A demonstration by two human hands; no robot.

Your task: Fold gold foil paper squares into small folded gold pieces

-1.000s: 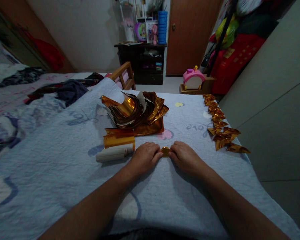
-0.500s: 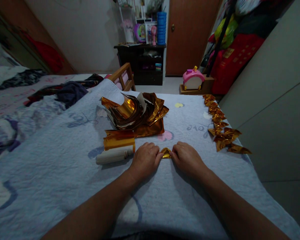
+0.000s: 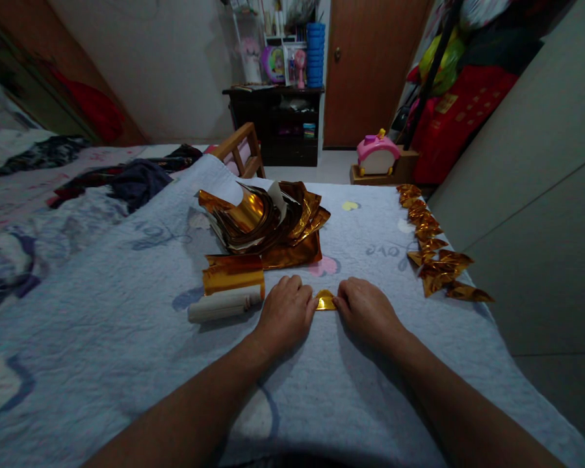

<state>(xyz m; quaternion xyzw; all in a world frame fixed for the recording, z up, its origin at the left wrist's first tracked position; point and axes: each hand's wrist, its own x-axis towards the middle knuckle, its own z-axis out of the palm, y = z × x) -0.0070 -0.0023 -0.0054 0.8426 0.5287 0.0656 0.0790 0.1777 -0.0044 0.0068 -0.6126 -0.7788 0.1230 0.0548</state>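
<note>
My left hand [image 3: 286,307] and right hand [image 3: 369,305] pinched the small gold paper [image 3: 326,301] at my twelve o'clock. From it, the gold pile [image 3: 268,224] sat at eleven, the folded gold bits [image 3: 441,264] at two.

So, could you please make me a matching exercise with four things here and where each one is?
1. Small gold piece
2. Gold sheets
3. Folded gold shapes
4. Pink-topped toy

A. Along the right edge of the blue cloth
B. Near the door
C. Between left hand and right hand
D. In a curling pile

Pairs: 1-C, 2-D, 3-A, 4-B
</note>
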